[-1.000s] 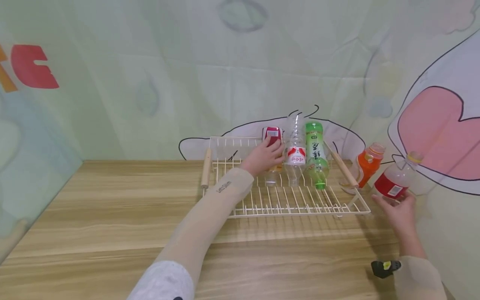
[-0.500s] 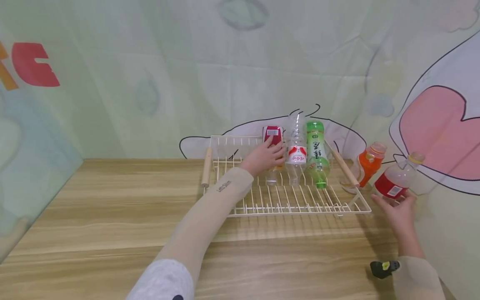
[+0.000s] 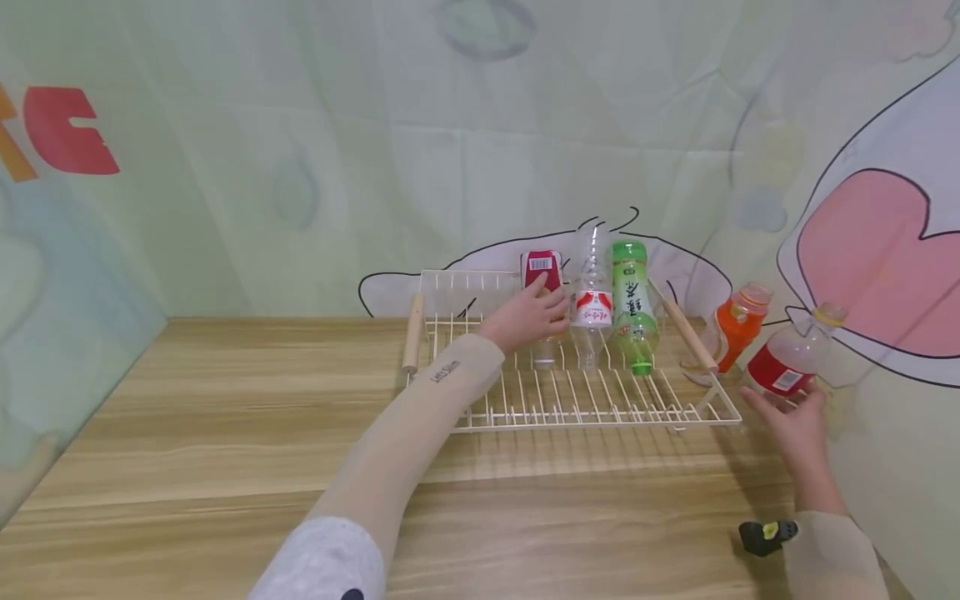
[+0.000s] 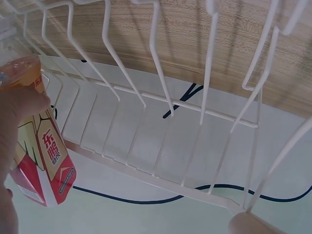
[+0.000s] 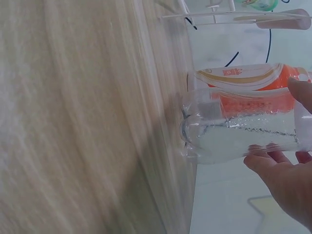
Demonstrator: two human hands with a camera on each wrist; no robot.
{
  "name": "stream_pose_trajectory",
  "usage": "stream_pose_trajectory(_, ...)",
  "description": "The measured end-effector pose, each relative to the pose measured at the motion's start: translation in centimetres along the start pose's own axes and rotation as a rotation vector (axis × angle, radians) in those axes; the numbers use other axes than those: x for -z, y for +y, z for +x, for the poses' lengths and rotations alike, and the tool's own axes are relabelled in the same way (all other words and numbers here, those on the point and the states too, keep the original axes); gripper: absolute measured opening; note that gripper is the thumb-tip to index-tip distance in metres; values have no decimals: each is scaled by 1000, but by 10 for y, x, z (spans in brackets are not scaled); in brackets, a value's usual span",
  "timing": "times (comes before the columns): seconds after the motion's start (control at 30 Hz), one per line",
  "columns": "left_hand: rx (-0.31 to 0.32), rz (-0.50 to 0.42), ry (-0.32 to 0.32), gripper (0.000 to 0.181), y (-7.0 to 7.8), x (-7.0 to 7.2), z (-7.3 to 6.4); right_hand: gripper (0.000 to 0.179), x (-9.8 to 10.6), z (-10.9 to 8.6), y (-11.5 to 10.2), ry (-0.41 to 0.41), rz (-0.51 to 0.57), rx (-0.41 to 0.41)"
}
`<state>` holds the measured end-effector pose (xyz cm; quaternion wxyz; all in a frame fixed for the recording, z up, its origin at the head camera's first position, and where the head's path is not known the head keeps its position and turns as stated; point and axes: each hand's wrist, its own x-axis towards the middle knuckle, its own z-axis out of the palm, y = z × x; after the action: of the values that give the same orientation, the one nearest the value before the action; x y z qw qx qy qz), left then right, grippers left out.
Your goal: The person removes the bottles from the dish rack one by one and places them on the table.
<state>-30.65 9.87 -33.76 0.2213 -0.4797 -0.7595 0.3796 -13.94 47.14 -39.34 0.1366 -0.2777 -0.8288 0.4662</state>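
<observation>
My left hand [image 3: 525, 318] grips a drink bottle [image 3: 541, 265] with a red and yellow label, which leans neck down in the white wire dish rack [image 3: 585, 426]. In the left wrist view the bottle's red base [image 4: 58, 187] points away from the rack bars, and my thumb [image 4: 29, 102] lies across its label. At the right, my right hand [image 3: 798, 421] holds a clear plastic bottle [image 3: 780, 371] with a red label, upright and capless. Its ridged base [image 5: 190, 129] shows close over the table in the right wrist view, fingers round the side.
Beside the held bottle in the rack lean a clear bottle [image 3: 593, 310] and a green tea bottle [image 3: 632, 283]. An orange-labelled bottle [image 3: 738, 327] stands between the rack's right wooden handle [image 3: 690, 337] and my right hand. A patterned cloth [image 3: 300, 208] hangs behind the table.
The red and yellow bottle has shifted slightly left in my left hand. My right hand and its bottle stay nearly where they were.
</observation>
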Motion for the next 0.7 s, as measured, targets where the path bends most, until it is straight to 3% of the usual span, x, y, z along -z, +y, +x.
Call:
stream_pose_trajectory(0.1,13,-12,15,68,-1,0,-1,104,0,3,4,-10,0,0)
stream_pose_trajectory(0.27,26,-2,35,66,-4,2,-5,101,-1,-7,-8,-17,3,-3)
stream_pose_trajectory(0.43,21,0,49,70,-6,2,-7,96,-1,-17,-20,-27,-4,-10)
stream_pose_trajectory(0.7,27,-15,88,74,-11,9,-13,98,0,-18,-21,-41,-7,-25)
